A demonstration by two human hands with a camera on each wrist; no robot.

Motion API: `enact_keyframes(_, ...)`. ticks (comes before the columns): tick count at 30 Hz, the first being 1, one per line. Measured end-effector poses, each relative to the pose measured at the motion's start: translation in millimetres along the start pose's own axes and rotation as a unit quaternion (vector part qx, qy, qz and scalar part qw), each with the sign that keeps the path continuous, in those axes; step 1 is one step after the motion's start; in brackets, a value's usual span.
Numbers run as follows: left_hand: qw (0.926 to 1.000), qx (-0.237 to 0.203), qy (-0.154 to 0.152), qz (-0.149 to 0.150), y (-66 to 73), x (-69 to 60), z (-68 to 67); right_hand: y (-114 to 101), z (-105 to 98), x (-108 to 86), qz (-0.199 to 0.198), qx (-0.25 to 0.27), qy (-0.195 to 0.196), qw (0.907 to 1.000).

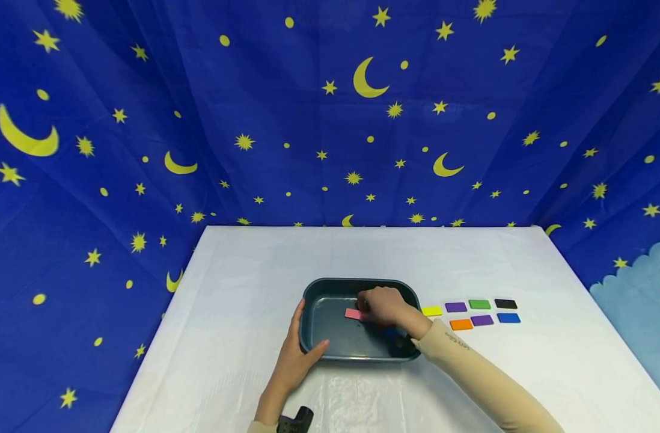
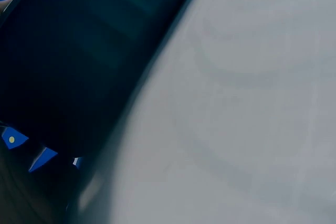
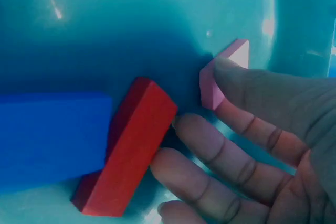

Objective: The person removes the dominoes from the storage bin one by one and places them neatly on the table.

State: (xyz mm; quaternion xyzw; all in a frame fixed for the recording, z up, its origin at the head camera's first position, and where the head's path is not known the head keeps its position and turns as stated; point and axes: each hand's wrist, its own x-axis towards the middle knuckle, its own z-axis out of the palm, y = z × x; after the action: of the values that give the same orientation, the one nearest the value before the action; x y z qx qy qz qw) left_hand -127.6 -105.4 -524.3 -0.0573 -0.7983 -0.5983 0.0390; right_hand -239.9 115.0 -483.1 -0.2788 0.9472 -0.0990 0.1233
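Head cam looked fwd & down from above, far enough back for tub, most of table + curtain. L wrist cam sat v. close to tub's side & table. R wrist cam faced into tub, v. near; shared pink block + R hand w/ head cam.

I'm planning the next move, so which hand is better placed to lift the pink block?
Probably the right hand: its fingers pinch the pink block inside the tray. The left hand rests against the tray's left end.
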Motion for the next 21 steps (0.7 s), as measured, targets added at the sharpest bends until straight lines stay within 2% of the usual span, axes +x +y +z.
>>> enact_keyframes(5,1.0000,0.008,0.003,-0.001,-24.3,3.6,5.5,0,-1,1.6,0.015,0.022,-0.018,0.9995)
enact_keyframes(7,1.0000,0.009,0.004,0.002,-28.1,3.9,6.1,1,-2,2.4,0.023,0.034,-0.023,0.9989)
enact_keyframes(21,1.0000,0.008,0.002,0.001,-30.2,4.0,5.5,8,2,6.7,-0.002,0.104,-0.046,0.9935)
